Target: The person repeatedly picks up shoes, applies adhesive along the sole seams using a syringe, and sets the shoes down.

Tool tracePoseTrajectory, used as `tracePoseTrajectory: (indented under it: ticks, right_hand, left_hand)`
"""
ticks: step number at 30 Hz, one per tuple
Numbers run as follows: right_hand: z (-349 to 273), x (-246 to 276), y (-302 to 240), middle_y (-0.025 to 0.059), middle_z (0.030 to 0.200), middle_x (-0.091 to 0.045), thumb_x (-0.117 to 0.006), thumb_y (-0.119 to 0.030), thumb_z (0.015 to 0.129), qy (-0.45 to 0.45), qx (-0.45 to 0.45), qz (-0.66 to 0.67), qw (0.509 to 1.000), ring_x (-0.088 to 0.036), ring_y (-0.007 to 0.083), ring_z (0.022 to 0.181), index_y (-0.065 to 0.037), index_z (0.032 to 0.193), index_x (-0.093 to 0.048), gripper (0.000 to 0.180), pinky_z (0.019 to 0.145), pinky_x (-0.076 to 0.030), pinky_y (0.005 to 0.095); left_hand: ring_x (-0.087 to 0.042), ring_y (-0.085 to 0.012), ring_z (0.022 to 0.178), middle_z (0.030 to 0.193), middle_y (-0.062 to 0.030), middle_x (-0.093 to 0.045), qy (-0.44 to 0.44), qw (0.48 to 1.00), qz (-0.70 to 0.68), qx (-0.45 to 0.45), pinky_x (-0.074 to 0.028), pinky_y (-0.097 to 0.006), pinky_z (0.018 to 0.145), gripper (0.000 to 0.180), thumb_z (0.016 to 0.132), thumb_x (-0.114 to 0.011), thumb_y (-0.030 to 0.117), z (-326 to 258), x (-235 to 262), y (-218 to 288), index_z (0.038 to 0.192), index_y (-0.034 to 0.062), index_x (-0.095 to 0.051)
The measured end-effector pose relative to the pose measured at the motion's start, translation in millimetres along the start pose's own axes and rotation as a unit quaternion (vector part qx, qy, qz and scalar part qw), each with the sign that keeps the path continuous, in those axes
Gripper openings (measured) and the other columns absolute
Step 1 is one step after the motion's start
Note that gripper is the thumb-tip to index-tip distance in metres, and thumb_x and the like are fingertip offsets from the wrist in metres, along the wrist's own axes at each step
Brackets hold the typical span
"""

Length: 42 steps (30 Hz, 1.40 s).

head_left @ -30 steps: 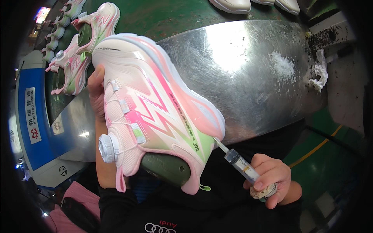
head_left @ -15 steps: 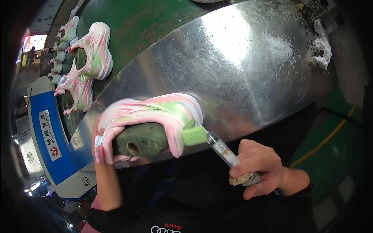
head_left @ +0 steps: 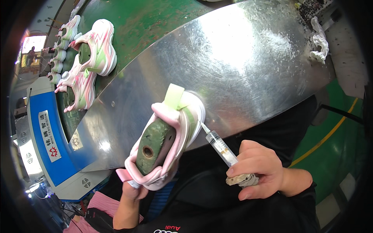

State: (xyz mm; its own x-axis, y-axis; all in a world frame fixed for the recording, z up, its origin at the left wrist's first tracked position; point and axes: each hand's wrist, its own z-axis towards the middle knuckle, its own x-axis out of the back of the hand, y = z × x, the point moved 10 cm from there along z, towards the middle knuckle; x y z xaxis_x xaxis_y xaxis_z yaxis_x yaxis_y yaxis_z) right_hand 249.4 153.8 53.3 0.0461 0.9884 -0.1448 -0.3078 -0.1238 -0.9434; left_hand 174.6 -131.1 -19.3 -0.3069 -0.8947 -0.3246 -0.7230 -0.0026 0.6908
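Observation:
A pink, white and pale-green sneaker [head_left: 182,136] is tilted over the near edge of the metal tabletop, its pull-tab end up. A dark green shoe last [head_left: 158,138] with a round hole fills its opening. My left hand [head_left: 134,192] grips the sneaker at its lower end, fingers partly hidden under it. My right hand [head_left: 260,167] is closed around a clear syringe [head_left: 222,148], with a crumpled greyish wad [head_left: 244,180] at the plunger end. The syringe's thin tip is at the sneaker's sole edge near the heel; whether it touches I cannot tell.
Several matching sneakers [head_left: 101,48] stand in rows on the green surface at far left. A shiny metal tabletop [head_left: 171,66] curves across the middle. Beside it is a blue and white machine panel [head_left: 64,143]. Crumpled white paper [head_left: 319,42] lies at far right.
The sneaker has turned: its pull tab now points up and its other end down toward me. My left hand came down with it. My right hand and the syringe have hardly moved.

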Motion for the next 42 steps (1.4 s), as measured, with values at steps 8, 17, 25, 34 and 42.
tracePoseTrajectory:
  ticks: [8, 17, 25, 34, 42]
  right_hand:
    - [8, -9, -17, 0.0029, 0.079, -0.065, -0.078, -0.022, 0.068, -0.007, -0.023, -0.017, 1.0, -0.05, 0.0157, 0.057, -0.002, 0.097, -0.064, 0.038, 0.055, -0.033, 0.0286]
    - [5, -26, -30, 0.003, 0.081, -0.068, -0.078, -0.029, 0.069, -0.065, -0.092, -0.006, 0.994, -0.05, 0.0134, 0.058, -0.002, 0.097, -0.065, 0.041, 0.055, -0.034, 0.026]
    - [-16, -22, -66, 0.003, 0.081, -0.068, -0.078, -0.03, 0.07, -0.108, -0.146, -0.044, 0.982, -0.051, 0.013, 0.057, -0.003, 0.095, -0.066, 0.039, 0.051, -0.032, 0.0252]
    - [-24, -7, -110, 0.0039, 0.074, -0.064, -0.07, -0.039, 0.076, -0.103, -0.118, -0.107, 0.982, -0.051, 0.0187, 0.056, 0.0, 0.091, -0.062, 0.042, 0.051, -0.032, 0.032]
    - [-33, 2, -132, 0.0043, 0.074, -0.064, -0.071, -0.036, 0.076, -0.097, -0.069, -0.176, 0.977, -0.052, 0.0175, 0.055, 0.0, 0.092, -0.062, 0.04, 0.051, -0.032, 0.0308]
  left_hand:
    - [-0.046, -0.0308, 0.118, 0.128, -0.0178, -0.045, -0.083, 0.986, -0.136, 0.045, -0.04, -0.044, 0.098, 0.083, 0.065, -0.068, 0.005, -2, -45, -40, 0.137, 0.0036, -0.027]
    - [-0.041, -0.0309, 0.124, 0.133, -0.0156, -0.042, -0.189, 0.949, -0.231, 0.105, -0.031, -0.046, 0.104, 0.082, 0.066, -0.06, -0.009, 1, -80, -66, 0.139, 0.0031, -0.024]
    - [-0.05, -0.0303, 0.112, 0.122, -0.0167, -0.051, -0.246, 0.946, -0.182, 0.106, -0.04, -0.041, 0.095, 0.059, 0.069, -0.062, 0.004, 19, -126, -77, 0.125, 0.0009, -0.045]
    - [-0.053, -0.0283, 0.11, 0.118, -0.0147, -0.055, -0.263, 0.928, -0.233, 0.119, -0.043, -0.037, 0.088, 0.055, 0.068, -0.063, -0.002, 46, -181, -65, 0.121, 0.0017, -0.049]
    - [-0.059, -0.016, 0.099, 0.117, -0.0072, -0.053, -0.33, 0.907, -0.237, 0.115, -0.05, -0.016, 0.058, 0.065, 0.071, -0.063, -0.007, 50, -226, -41, 0.128, 0.0121, -0.039]
